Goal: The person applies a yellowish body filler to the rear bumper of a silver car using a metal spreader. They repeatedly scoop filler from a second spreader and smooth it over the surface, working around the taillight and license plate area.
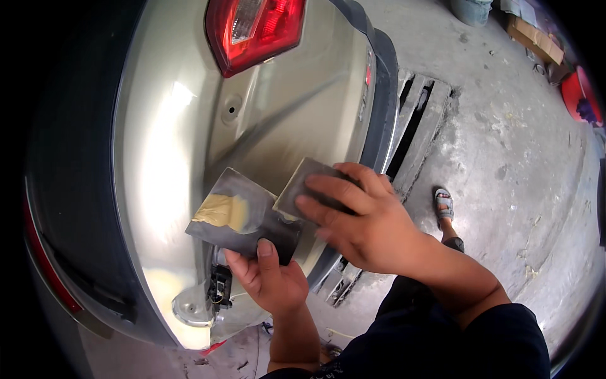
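Note:
My left hand (281, 284) is closed on a dark, flat, rectangular plate (262, 218), thumb on top and fingers underneath. A lump of pale yellow putty (219, 211) lies toward the plate's left end, with a thin smear beside it. In my right hand (375, 218) is a second dark flat piece, a putty spreader (291, 191), whose edge is over the plate's right part. Some of the right fingers are blurred. Both tools are held in front of the champagne-coloured rear of a car (164, 145). A pale yellowish patch (161, 284) shows on its lower bodywork.
A red tail light (255, 35) sits above a panel hole (231, 110). Slatted covers (421, 120) with dark gaps lie in the concrete floor (499, 158). A sandalled foot (444, 205) stands right. A bucket (472, 9), a cardboard box (535, 39) and a red basin (573, 98) are far right.

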Demonstrator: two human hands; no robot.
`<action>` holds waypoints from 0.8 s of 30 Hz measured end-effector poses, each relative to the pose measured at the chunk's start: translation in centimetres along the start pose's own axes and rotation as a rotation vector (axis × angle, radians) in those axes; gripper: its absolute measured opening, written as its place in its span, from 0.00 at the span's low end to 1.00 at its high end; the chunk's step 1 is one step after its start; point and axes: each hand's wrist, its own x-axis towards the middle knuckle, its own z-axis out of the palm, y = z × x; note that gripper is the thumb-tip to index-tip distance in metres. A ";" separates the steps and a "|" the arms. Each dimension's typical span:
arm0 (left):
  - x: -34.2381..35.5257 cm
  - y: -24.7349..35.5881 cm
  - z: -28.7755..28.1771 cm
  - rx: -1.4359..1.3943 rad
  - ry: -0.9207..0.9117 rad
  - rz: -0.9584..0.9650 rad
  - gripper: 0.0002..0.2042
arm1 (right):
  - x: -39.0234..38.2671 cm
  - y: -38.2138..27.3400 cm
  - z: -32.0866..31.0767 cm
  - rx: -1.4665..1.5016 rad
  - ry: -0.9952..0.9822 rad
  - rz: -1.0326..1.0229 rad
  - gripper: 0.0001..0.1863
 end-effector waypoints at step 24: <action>-2.2 0.2 -5.0 0.305 0.179 0.303 0.33 | 6.3 0.3 7.0 -0.011 0.212 0.269 0.26</action>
